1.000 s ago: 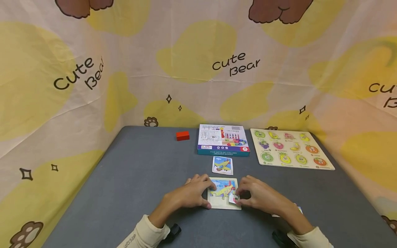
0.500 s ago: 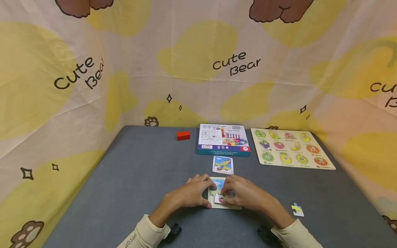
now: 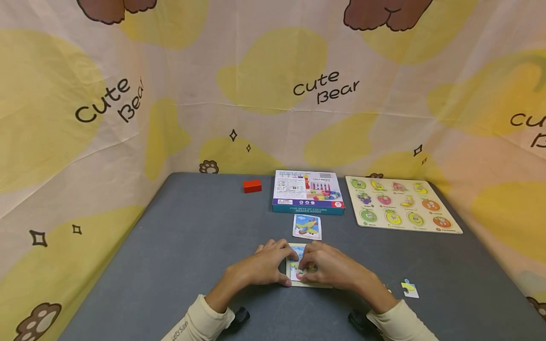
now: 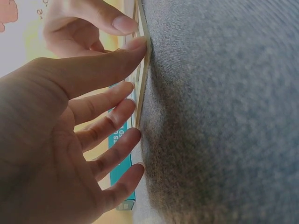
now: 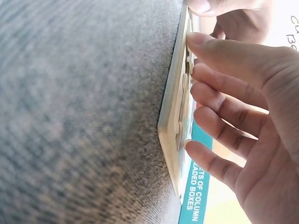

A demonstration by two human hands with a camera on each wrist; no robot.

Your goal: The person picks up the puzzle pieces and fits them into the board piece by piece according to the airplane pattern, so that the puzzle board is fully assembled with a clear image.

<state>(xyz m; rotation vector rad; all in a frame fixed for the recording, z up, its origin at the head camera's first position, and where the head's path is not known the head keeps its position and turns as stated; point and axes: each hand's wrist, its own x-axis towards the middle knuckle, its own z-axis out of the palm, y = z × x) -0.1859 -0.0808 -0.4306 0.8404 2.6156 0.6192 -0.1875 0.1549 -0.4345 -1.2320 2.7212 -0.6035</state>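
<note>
A small wooden jigsaw board (image 3: 317,285) with an airplane picture lies flat on the grey table. My left hand (image 3: 266,265) holds its left side, thumb at the near corner and fingers along the edge. Over the board, my right hand (image 3: 337,267) pinches a jigsaw piece (image 3: 294,273) at the lower left part of the picture, with thumb and fingertips down on it. Much of the picture is hidden under that hand. In the right wrist view, the right thumb (image 5: 201,39) touches the board's surface, and a gap shows between pieces.
An airplane picture card (image 3: 307,227) lies just beyond the board. Behind it are a boxed toy set (image 3: 307,189), a red block (image 3: 252,186) and a fruit board (image 3: 403,203). One loose jigsaw piece (image 3: 410,288) lies right of the right forearm; a bit of another peeks out beside the forearm.
My right hand has carried the jigsaw piece left across the board and lowered it into the lower left part. A loose piece on the right has come into view. The left hand stays put.
</note>
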